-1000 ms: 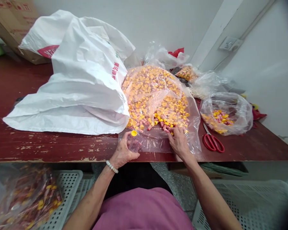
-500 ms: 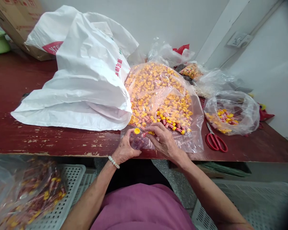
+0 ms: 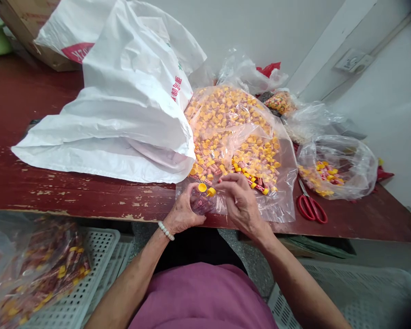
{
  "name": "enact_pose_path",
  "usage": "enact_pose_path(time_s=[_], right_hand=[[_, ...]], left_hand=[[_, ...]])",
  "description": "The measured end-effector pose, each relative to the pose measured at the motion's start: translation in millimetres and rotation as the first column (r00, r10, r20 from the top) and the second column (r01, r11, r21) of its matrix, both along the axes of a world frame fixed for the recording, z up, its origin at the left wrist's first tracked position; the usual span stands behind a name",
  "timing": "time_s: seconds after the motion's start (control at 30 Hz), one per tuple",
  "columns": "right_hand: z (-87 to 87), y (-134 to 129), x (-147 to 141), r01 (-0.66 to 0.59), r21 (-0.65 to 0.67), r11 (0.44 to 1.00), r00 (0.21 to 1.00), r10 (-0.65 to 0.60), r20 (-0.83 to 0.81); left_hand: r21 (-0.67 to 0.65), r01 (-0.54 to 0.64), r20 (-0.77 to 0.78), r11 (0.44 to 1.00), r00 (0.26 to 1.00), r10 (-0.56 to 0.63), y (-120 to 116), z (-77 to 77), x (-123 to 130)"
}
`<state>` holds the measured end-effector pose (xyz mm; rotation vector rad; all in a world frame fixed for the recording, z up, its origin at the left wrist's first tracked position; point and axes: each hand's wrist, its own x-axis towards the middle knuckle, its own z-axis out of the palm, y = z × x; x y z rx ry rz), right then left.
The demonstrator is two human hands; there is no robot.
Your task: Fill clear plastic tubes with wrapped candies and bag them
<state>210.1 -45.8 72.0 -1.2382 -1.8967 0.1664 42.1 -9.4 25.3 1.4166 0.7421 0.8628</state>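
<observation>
My left hand (image 3: 187,208), with a bead bracelet on its wrist, is wrapped round a clear plastic container (image 3: 202,206) at the table's front edge. Whether it is a bag or a stiff cup I cannot tell. Two yellow caps show at its top, a round one (image 3: 202,187) and a tilted one (image 3: 211,192). Just right of them hovers my right hand (image 3: 239,201), fingers loosely bent and apart, with nothing visible in them. Beyond lies a big clear bag (image 3: 284,201) full of small red-and-white tubes with yellow caps (image 3: 250,176), some loose at its mouth.
A large white sack (image 3: 123,128) stands at left. Red-handled scissors (image 3: 311,208) lie at right, beside a smaller open bag (image 3: 359,169) of capped tubes. Below the table are white crates (image 3: 101,256), the left one bearing bagged tubes (image 3: 55,274).
The red-and-white tube in my right fingers has gone into the container, its yellow cap now at the top. My right hand has let go and drawn slightly right. The view has shifted a little.
</observation>
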Motion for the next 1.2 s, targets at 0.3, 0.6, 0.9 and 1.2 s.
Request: enact_pose_path(time_s=[0.3, 0.6, 0.9, 1.2], right_hand=[[-37.7, 7.8, -0.9, -0.056, -0.173, 0.983, 0.943, -0.005, -0.333], [-54.3, 8.0, 17.3, 0.232, -0.151, 0.961, 0.91, -0.27, -0.314], [-76.6, 6.9, 33.2, 0.282, -0.139, 0.949, 0.943, -0.249, 0.219], [-68.7, 3.8, 35.7, 0.284, -0.09, 0.954, 0.955, -0.274, 0.114]], left_hand=[[-0.025, -0.065, -0.04, 0.998, 0.997, 0.064, 1.3, -2.1, 2.3], [-0.112, -0.195, -0.148, 0.974, 0.973, 0.178, 0.8, 7.6, 1.8], [-0.195, -0.191, -0.064, 0.962, 0.981, 0.181, -2.4, 6.6, 4.7], [-0.164, -0.206, -0.077, 0.965, 0.978, 0.195, -7.4, 7.5, 5.2]])
